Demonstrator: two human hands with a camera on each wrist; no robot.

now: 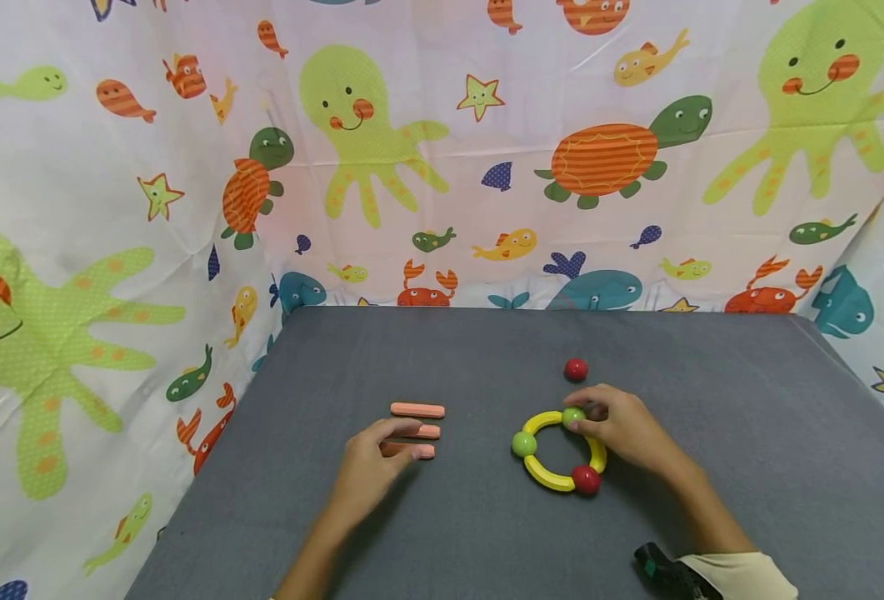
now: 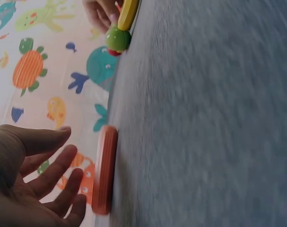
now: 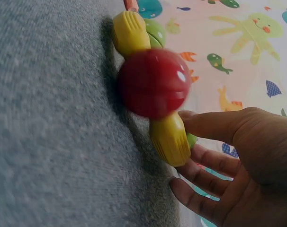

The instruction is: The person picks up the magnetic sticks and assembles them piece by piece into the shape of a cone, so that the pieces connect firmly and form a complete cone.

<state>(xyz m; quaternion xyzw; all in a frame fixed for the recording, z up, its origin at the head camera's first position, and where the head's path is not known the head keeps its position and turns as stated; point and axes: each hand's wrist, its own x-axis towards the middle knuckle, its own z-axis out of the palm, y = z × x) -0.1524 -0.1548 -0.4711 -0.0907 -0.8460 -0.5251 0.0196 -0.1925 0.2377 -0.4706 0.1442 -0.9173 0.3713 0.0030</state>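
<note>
A ring of curved yellow pieces (image 1: 550,477) and balls lies on the grey table. In it are a green ball (image 1: 524,444) at left, a red ball (image 1: 586,480) at the near side and another green ball (image 1: 572,415) at the far side. My right hand (image 1: 625,429) pinches that far green ball between thumb and fingers; in the right wrist view the ring partly hides it. Beside the three salmon-pink ribbed sticks (image 1: 417,410) is my left hand (image 1: 370,467), its fingers partly covering the two nearer ones. The left wrist view shows its fingers loosely spread, apart from a stick (image 2: 104,170).
A loose red ball (image 1: 576,370) lies on the table (image 1: 471,533) beyond the ring. Behind and at the sides hangs a white curtain (image 1: 412,108) printed with sea animals. A dark device (image 1: 670,573) is strapped at the right wrist, by a pale sleeve (image 1: 741,577).
</note>
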